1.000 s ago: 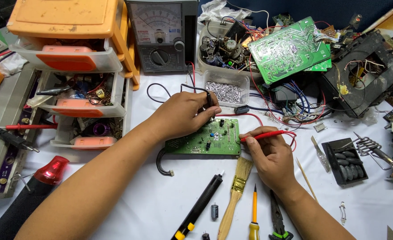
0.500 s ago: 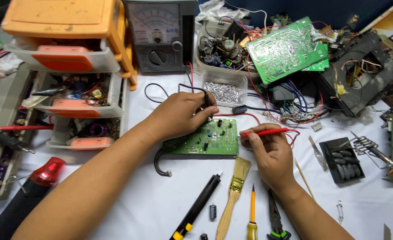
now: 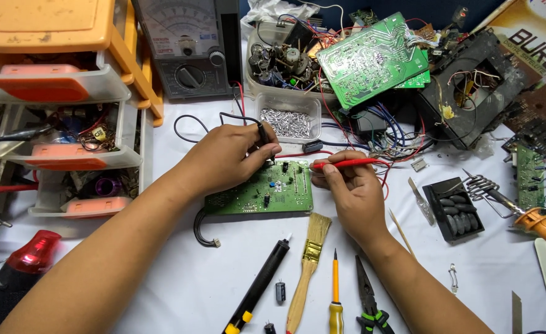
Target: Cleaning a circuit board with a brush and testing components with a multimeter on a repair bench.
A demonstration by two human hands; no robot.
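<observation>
A small green circuit board [image 3: 266, 193] lies flat on the white table. My left hand [image 3: 226, 158] rests on the board's upper left part and holds a black meter probe [image 3: 264, 137] with its tip down on the board. My right hand [image 3: 347, 192] sits at the board's right edge, fingers closed on a red meter probe [image 3: 347, 164] that lies nearly level and points left at the board. Black and red leads run back from the probes toward the grey analogue multimeter [image 3: 189, 49] at the far edge.
Orange-topped parts drawers [image 3: 56, 93] stand left. A clear tub of metal bits [image 3: 288, 120], a large green board [image 3: 372, 59] and tangled wiring lie behind. A desoldering pump [image 3: 257, 287], brush [image 3: 307, 266], screwdriver [image 3: 335, 291] and pliers [image 3: 368, 297] lie near me; a soldering iron [image 3: 532, 219] lies right.
Both hands stay on the board with only slight shifts of the probes. My head has dipped a little, so the view sits lower on the table.
</observation>
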